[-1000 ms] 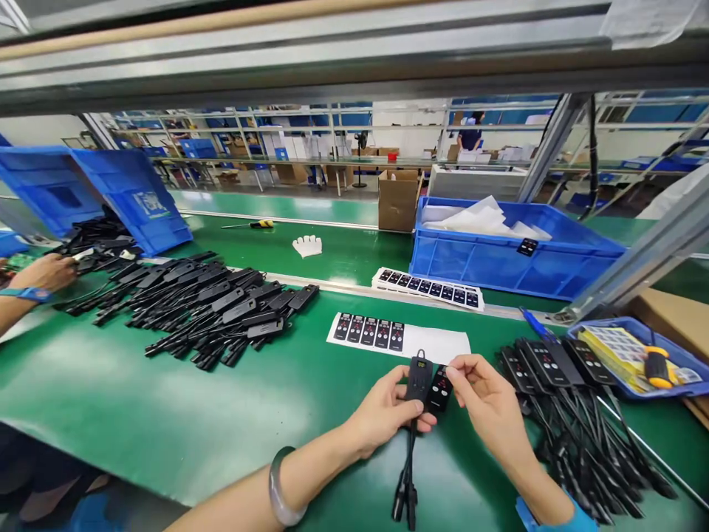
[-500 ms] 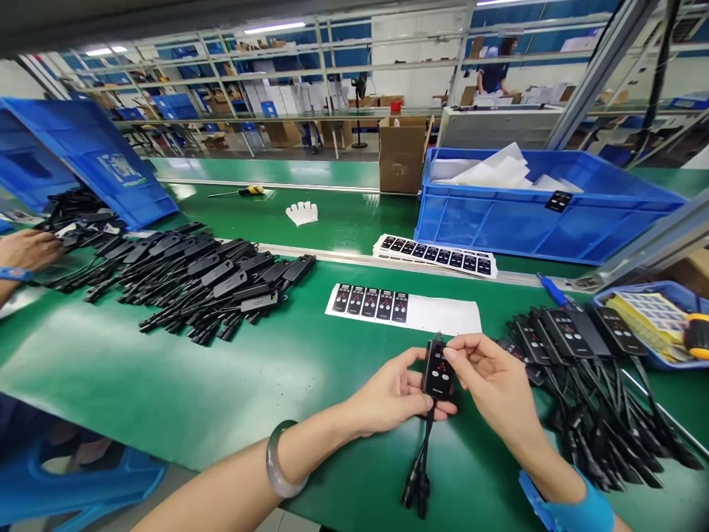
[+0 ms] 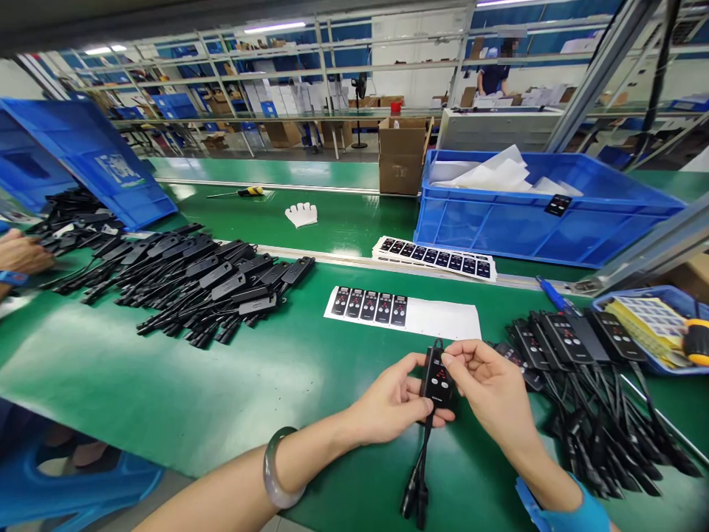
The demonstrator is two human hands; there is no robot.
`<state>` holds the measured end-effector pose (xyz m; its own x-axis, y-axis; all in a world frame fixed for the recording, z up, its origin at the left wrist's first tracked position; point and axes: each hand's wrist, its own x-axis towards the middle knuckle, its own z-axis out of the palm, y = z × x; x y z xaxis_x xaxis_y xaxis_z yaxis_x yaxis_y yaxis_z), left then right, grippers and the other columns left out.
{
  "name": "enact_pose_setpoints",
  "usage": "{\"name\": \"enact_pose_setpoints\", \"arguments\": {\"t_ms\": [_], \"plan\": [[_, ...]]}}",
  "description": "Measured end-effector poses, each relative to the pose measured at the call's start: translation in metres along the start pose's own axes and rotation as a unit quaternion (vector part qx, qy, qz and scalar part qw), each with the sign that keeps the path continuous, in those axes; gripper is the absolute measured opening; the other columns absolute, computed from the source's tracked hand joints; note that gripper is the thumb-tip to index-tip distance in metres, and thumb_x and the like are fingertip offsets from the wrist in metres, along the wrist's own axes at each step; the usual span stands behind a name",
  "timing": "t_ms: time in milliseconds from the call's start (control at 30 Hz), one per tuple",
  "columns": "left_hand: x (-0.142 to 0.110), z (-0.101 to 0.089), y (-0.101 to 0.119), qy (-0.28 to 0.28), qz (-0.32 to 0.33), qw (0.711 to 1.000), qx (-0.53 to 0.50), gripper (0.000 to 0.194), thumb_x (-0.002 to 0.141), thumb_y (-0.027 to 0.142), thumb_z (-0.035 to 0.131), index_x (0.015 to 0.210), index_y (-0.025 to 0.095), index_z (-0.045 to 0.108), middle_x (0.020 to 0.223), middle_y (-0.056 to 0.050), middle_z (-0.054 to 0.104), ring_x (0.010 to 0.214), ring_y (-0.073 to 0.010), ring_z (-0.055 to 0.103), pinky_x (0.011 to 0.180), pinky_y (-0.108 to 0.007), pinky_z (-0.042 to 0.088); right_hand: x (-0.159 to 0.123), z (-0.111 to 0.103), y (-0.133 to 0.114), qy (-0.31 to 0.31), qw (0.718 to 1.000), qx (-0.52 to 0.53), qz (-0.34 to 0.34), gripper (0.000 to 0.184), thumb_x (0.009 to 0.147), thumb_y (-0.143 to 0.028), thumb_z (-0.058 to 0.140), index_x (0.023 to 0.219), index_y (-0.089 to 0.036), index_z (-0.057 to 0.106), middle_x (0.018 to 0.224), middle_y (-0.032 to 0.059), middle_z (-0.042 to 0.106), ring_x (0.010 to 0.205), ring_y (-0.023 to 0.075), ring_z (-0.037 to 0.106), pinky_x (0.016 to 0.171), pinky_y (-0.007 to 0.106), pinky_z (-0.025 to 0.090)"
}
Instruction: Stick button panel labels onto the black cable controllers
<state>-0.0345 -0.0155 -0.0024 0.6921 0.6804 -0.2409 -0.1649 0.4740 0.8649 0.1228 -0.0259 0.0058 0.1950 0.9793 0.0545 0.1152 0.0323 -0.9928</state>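
Above the front of the bench, my left hand (image 3: 391, 399) grips a small black controller (image 3: 437, 388), its thumb over the lower edge. A black label with red marks and two pale buttons covers the controller's face. Two short cables with plugs (image 3: 414, 499) dangle below it. My right hand (image 3: 487, 391) has thumb and forefinger pinched at the controller's upper right corner, by the label's edge. Behind the hands lies a white label sheet (image 3: 437, 314) with several black labels at its left end. To the right are labelled controllers (image 3: 568, 336) in a pile, cables toward me.
Unlabelled controllers (image 3: 221, 277) are heaped at left, near another person's hand (image 3: 22, 251). More label sheets (image 3: 432, 256) lie before a blue bin (image 3: 543, 222). A screwdriver (image 3: 249, 191), a white glove (image 3: 301, 215), a carton (image 3: 402, 159) and a blue basket (image 3: 659, 355) stand around.
Both hands and the controller have shifted slightly down in view. My right fingers stay at the controller's upper right corner. The other person's hand at left has moved a little further left.
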Motion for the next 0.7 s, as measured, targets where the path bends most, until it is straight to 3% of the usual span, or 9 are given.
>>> {"name": "enact_pose_setpoints", "arguments": {"t_ms": [333, 533, 600, 700], "plan": [[0.0, -0.001, -0.001, -0.005, 0.015, 0.998, 0.054, 0.039, 0.079, 0.027, 0.065, 0.111, 0.019, 0.043, 0.091, -0.009, 0.066, 0.088, -0.0245, 0.068, 0.083, -0.043, 0.052, -0.002, 0.002, -0.001, 0.019, 1.0, 0.0, 0.019, 0.021, 0.071, -0.036, 0.07, 0.076, -0.017, 0.062, 0.06, -0.0016, 0.057, 0.045, 0.0086, 0.049, 0.04, 0.02, 0.043], [0.001, -0.003, 0.0, -0.023, 0.018, 1.0, 0.001, 0.041, 0.075, 0.025, 0.07, 0.105, 0.019, 0.043, 0.097, -0.011, 0.067, 0.083, -0.0224, 0.069, 0.08, -0.039, 0.053, 0.004, -0.004, 0.007, 0.033, 0.998, -0.049, -0.019, 0.039, 0.071, -0.037, 0.071, 0.103, -0.02, 0.057, 0.064, -0.0055, 0.048, 0.054, 0.0116, 0.05, 0.049, 0.023, 0.046], [0.001, -0.005, 0.001, -0.021, 0.013, 0.999, -0.021, 0.041, 0.073, 0.024, 0.07, 0.104, 0.019, 0.043, 0.095, -0.011, 0.068, 0.081, -0.0229, 0.07, 0.078, -0.039, 0.053, 0.006, -0.004, 0.012, 0.007, 0.998, -0.06, -0.006, 0.038, 0.072, -0.039, 0.069, 0.102, -0.019, 0.057, 0.072, -0.0035, 0.048, 0.059, 0.012, 0.051, 0.052, 0.024, 0.047], [0.003, -0.009, 0.004, -0.002, 0.014, 0.998, -0.057, 0.029, 0.079, 0.03, 0.061, 0.099, 0.017, 0.045, 0.084, -0.009, 0.069, 0.073, -0.0226, 0.07, 0.071, -0.037, 0.054, 0.004, 0.003, 0.018, -0.097, 0.994, -0.045, 0.022, 0.041, 0.074, -0.038, 0.066, 0.109, -0.019, 0.054, 0.082, 0.0005, 0.057, 0.069, 0.0153, 0.057, 0.058, 0.027, 0.05]]}}
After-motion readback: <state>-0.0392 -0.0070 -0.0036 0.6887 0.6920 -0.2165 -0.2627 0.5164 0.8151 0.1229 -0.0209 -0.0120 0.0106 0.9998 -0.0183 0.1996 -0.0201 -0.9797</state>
